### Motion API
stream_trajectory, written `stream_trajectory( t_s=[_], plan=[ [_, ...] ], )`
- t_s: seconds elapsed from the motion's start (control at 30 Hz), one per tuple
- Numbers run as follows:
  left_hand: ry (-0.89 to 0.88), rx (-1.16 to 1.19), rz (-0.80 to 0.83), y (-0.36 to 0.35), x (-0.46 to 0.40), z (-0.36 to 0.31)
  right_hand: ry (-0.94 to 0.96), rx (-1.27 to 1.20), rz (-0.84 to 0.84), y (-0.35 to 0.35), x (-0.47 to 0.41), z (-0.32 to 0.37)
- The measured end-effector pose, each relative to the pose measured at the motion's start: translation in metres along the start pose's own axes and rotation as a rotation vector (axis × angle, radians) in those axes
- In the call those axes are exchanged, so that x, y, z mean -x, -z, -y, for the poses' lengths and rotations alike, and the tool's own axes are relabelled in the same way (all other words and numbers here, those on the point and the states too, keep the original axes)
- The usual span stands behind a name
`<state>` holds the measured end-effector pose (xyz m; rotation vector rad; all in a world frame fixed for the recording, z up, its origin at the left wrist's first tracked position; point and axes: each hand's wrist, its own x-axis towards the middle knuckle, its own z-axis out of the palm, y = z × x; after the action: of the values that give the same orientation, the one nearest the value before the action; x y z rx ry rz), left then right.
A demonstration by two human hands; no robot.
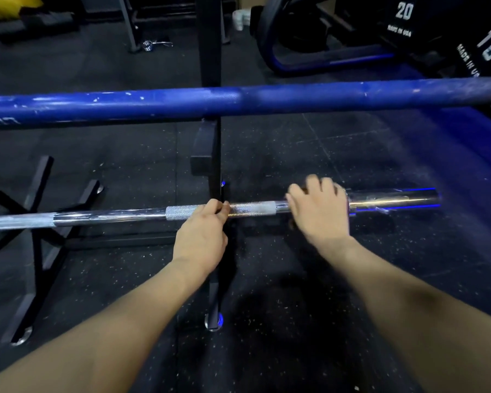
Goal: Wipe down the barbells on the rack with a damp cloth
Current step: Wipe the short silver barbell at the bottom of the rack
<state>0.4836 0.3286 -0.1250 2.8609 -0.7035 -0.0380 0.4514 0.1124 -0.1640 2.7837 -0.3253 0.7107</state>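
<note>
Two bare forearms enter from the near edge and reach away over a dark speckled rubber floor (281, 321).

The left hand (201, 234) is closed around the chrome barbell (111, 218), fingers curled over the knurled section just where the bar crosses the black rack upright (210, 52). The right hand (321, 211) sits further right on the same bar, at the junction of shaft and sleeve; its fingers are curled over the top of the bar. A small dark shape shows under and behind this hand, but blur prevents confirming whether it is a cloth, so what the hand grasps besides the bar cannot be told.

The chrome barbell lies horizontally across the lower level of the rack, running from the left edge to its polished sleeve end (394, 198) at right, which carries blue reflections. Rack base legs (37, 245) spread on the floor at near left.

Beyond and above it, a blue barbell (238, 99) spans the full width, horizontal, its paint chipped and scuffed in several places.

Farther off: black weight plates (403, 21) at far right marked 20 and 15, a blue-edged frame (323, 58) beside them, a spring collar (148, 46) on the floor at far centre-left, and a yellow object (9, 2) in the far left corner
</note>
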Motion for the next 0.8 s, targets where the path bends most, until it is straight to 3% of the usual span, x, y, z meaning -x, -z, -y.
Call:
stream_trajectory(
  t_s=[0.13, 0.23, 0.4, 0.57, 0.67, 0.73, 0.8],
  plan=[
    [0.012, -0.026, 0.010, 0.000, -0.001, -0.001, -0.292, -0.087, 0.083, 0.017, -0.003, 0.031],
    [0.016, -0.070, 0.027, 0.002, -0.001, -0.004, -0.095, -0.229, 0.094, 0.024, 0.001, 0.080],
    [0.022, -0.106, 0.068, 0.006, -0.001, -0.005, 0.344, -0.112, 0.129, 0.019, 0.009, 0.037],
    [0.017, -0.178, 0.162, 0.015, -0.007, -0.011, 0.151, 0.065, 0.260, 0.013, 0.014, -0.008],
    [0.030, -0.241, 0.257, 0.025, -0.010, -0.019, 0.179, 0.177, 0.268, 0.032, 0.008, -0.021],
    [0.037, -0.270, 0.313, 0.032, -0.007, -0.026, 0.167, 0.114, 0.342, 0.041, 0.006, -0.017],
    [0.057, -0.287, 0.339, 0.039, -0.001, -0.033, 0.154, 0.062, 0.312, 0.043, 0.008, -0.015]
  ],
)
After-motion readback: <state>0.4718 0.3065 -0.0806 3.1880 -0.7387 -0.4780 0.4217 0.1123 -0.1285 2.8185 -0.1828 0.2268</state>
